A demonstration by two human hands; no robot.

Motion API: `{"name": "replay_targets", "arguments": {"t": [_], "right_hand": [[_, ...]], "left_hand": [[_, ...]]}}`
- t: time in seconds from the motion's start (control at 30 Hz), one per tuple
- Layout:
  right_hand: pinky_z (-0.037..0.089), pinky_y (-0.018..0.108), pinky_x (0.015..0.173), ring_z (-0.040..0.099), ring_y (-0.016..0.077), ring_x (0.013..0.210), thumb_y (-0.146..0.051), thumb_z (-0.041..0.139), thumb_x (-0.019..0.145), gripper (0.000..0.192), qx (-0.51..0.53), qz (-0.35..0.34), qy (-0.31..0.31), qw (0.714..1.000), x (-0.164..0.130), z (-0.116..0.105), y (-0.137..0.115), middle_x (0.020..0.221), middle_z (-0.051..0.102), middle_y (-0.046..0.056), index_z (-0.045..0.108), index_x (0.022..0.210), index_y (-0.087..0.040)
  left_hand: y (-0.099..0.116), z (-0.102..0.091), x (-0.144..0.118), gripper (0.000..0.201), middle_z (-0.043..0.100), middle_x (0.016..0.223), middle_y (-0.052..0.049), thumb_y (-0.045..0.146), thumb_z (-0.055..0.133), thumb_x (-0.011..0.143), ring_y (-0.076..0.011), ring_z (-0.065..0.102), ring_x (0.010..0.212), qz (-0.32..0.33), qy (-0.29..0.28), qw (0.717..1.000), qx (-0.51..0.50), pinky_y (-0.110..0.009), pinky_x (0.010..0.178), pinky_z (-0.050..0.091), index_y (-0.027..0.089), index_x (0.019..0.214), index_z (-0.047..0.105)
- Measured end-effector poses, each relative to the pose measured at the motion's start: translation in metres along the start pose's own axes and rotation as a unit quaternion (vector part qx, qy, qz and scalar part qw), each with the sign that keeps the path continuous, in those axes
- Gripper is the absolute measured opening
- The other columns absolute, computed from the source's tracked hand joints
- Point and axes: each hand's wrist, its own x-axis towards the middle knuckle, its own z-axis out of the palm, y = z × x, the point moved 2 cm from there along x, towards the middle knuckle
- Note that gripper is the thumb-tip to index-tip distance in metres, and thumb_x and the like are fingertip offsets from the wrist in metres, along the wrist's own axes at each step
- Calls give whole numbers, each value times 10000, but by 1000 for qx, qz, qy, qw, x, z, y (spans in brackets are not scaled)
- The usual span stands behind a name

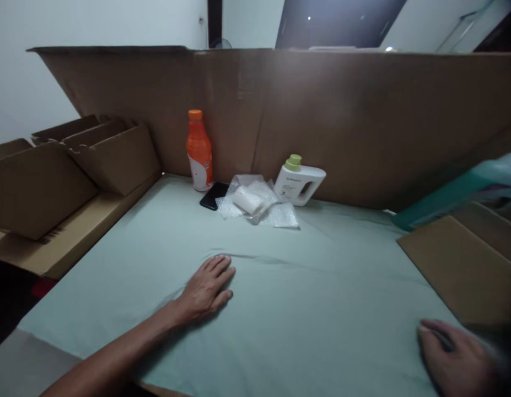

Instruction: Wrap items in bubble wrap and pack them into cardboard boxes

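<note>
Both the left hand (208, 286) and right hand (453, 358) are lying flat, fingers apart, on the green cloth (305, 298), risking wrinkling it by dragging.

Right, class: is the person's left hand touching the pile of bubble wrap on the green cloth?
Apart. The head view shows the left hand lying flat on the green cloth, with a wide stretch of bare cloth between its fingertips and the bubble wrap.

Bare left hand (205, 289) on a long sleeveless forearm; bare right hand (457, 361) (blurred), no rings or watch visible.
</note>
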Motion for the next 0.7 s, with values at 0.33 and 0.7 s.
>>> {"name": "replay_targets", "arguments": {"t": [0.33, 0.7], "right_hand": [[458, 562, 975, 582, 382, 1138, -612, 652, 707, 624, 171, -134, -188, 958, 50, 219, -307, 1211, 638, 191, 624, 1157, -181], [479, 387, 709, 568, 238, 696, -599, 570, 753, 508, 249, -83, -152, 953, 8, 268, -367, 783, 674, 81, 703, 939, -145]], "left_hand": [[3, -4, 4, 374, 546, 1471, -139, 377, 605, 900, -302, 435, 1423, 40, -11, 999, -5, -494, 1226, 276, 201, 1230, 623], [-144, -226, 9, 638, 322, 1629, -168, 291, 653, 856, -343, 368, 1480, -155, 413, 893, 89, -500, 1183, 373, 168, 1455, 473]]}}
